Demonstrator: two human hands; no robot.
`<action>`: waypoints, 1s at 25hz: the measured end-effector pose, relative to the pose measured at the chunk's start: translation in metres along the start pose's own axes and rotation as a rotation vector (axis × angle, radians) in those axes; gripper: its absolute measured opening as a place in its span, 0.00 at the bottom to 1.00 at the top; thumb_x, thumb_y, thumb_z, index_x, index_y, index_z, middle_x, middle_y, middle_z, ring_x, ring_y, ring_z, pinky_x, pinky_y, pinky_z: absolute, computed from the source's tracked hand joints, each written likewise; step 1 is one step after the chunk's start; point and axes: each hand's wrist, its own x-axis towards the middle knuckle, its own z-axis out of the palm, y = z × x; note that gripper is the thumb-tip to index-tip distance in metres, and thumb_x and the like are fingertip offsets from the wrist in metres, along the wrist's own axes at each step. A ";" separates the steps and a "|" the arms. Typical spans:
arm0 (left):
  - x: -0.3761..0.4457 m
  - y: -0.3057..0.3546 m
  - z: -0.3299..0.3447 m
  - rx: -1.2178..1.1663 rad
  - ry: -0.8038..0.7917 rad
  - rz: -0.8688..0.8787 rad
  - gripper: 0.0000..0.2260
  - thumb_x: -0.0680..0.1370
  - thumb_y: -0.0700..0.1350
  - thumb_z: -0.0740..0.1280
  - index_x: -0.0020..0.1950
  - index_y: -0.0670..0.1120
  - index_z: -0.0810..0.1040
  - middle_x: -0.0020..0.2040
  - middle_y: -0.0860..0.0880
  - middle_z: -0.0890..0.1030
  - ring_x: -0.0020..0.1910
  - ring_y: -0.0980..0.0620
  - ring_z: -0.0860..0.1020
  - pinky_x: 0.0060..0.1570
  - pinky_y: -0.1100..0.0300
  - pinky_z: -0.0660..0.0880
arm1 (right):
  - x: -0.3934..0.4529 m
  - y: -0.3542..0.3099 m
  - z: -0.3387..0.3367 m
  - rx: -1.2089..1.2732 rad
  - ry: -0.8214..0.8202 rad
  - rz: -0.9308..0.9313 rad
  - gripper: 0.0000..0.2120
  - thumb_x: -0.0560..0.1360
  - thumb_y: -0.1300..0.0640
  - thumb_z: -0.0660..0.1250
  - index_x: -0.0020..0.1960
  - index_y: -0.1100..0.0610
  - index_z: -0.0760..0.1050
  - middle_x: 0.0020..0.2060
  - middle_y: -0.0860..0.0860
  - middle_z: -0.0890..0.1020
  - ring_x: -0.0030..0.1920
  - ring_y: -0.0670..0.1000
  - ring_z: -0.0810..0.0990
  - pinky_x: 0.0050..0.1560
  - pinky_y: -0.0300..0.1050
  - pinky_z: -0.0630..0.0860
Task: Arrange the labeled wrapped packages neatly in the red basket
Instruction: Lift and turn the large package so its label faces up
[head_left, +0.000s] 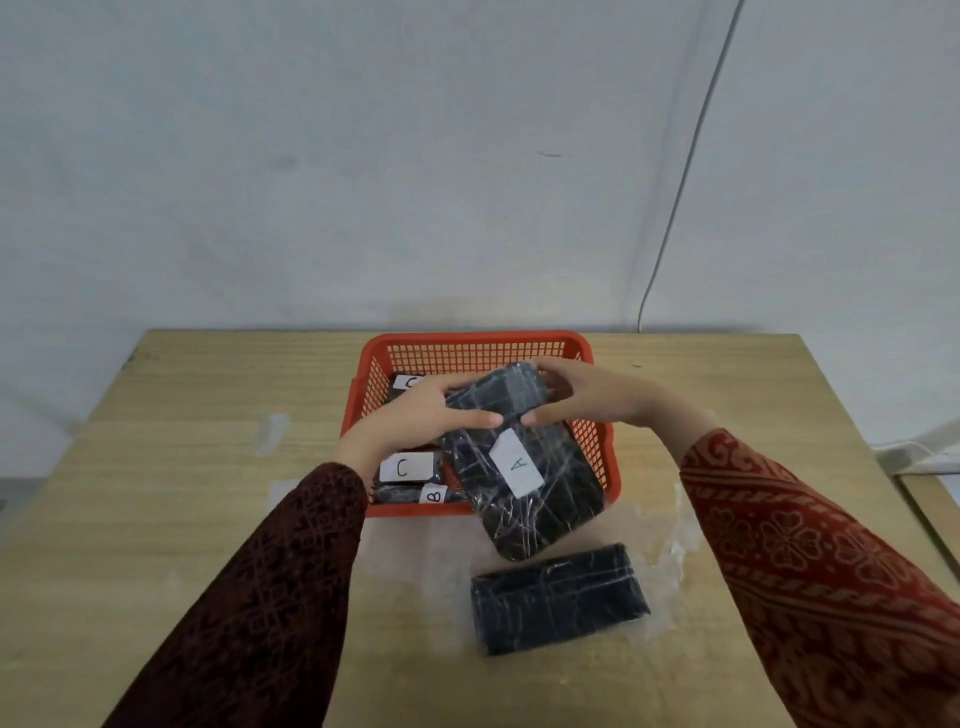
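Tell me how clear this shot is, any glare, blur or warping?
Head view: soft overall, evenly lit. Glare streaks the plastic wrap on the A package held by the left hand and right hand. Wide-angle warping bends the cable. Shadows are faint.

Far label (410, 383) half hidden (letter unclear)

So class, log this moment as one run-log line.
left hand+right hand: holding package A | over red basket | inside: package C, package B | unlabeled-side package: on table
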 end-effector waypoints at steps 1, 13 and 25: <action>0.004 0.005 -0.002 0.051 -0.017 0.009 0.24 0.67 0.55 0.76 0.61 0.62 0.76 0.57 0.53 0.82 0.48 0.55 0.83 0.51 0.55 0.79 | 0.003 -0.005 0.000 -0.004 -0.018 -0.021 0.21 0.69 0.48 0.73 0.59 0.40 0.70 0.54 0.43 0.81 0.51 0.42 0.82 0.44 0.33 0.78; 0.021 -0.026 0.028 -0.626 0.384 -0.048 0.19 0.74 0.49 0.71 0.63 0.48 0.73 0.54 0.46 0.82 0.47 0.47 0.83 0.54 0.46 0.80 | 0.016 0.024 0.003 0.929 0.590 -0.044 0.24 0.68 0.56 0.75 0.61 0.58 0.72 0.58 0.57 0.80 0.53 0.53 0.83 0.48 0.52 0.83; 0.077 -0.059 0.035 -0.320 0.620 -0.203 0.25 0.76 0.48 0.69 0.70 0.45 0.67 0.65 0.44 0.76 0.62 0.43 0.76 0.63 0.46 0.73 | 0.041 0.058 0.062 0.030 0.663 0.406 0.26 0.74 0.48 0.69 0.65 0.64 0.68 0.62 0.60 0.76 0.62 0.58 0.75 0.60 0.48 0.72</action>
